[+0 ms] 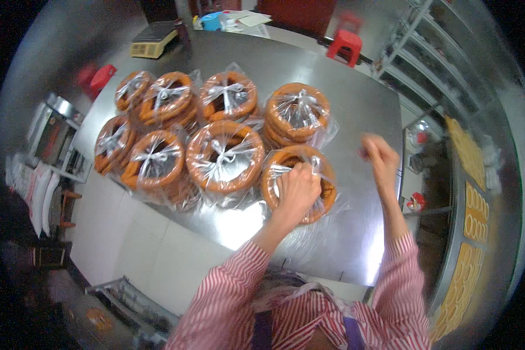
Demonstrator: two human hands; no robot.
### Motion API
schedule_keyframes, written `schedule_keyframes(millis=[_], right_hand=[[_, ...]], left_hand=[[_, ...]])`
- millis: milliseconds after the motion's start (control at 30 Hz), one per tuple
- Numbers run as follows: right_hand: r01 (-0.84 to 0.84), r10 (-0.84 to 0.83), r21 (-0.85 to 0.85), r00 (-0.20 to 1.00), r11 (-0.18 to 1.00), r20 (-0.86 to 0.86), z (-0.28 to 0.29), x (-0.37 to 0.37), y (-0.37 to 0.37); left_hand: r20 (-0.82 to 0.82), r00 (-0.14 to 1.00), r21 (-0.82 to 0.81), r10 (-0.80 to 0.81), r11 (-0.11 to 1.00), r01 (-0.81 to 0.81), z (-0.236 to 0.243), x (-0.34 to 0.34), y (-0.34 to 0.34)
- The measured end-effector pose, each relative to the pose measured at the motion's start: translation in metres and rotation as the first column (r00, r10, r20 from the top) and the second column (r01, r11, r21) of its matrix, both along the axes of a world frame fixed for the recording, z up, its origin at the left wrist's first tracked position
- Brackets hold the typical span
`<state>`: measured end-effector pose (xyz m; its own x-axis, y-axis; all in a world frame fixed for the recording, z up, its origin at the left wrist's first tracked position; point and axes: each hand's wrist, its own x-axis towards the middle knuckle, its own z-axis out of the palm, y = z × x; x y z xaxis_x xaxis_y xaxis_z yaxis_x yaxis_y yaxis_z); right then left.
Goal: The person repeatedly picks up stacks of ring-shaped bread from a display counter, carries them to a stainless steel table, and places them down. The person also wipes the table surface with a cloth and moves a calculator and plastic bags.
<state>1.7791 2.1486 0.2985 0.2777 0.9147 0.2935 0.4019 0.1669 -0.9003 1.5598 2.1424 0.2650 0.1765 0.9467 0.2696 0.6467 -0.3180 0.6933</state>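
While seven clear-plastic brown-ring bags [225, 158] are standing tied | left hand [300, 186] is gripping eighth bag [328, 179], knot hidden | right hand [381, 158]: hold unclear

steel table [364, 96], beige scale [147, 48] on its far left corner, red stool [346, 42] beyond its far edge, metal shelving [419, 51] to its right

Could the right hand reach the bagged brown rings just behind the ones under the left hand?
Probably yes: the right hand is off to the right of that bagged stack, with nothing apparently standing between them.
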Motion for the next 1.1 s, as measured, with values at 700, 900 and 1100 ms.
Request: schedule_keyframes(millis=[700,900,1100], right_hand=[[0.589,-0.931,-0.736,0.329,0.333,-0.158,-0.293,0.007,-0.838],[0.814,-0.977,-0.542,0.157,0.21,-0.143,-0.298,0.005,-0.887],[0.336,-0.727,-0.77,0.647,0.542,-0.23,-0.444,0.017,-0.975]], left_hand=[[0.29,0.511,0.233,-0.809,0.578,0.782,-0.004,0.305,-0.446],[0.206,0.249,0.173,-0.946,0.286,0.942,-0.023,0.418,-0.591],[0.198,0.056,0.132,-0.979,0.083,0.988,-0.063,0.553,-0.716]])
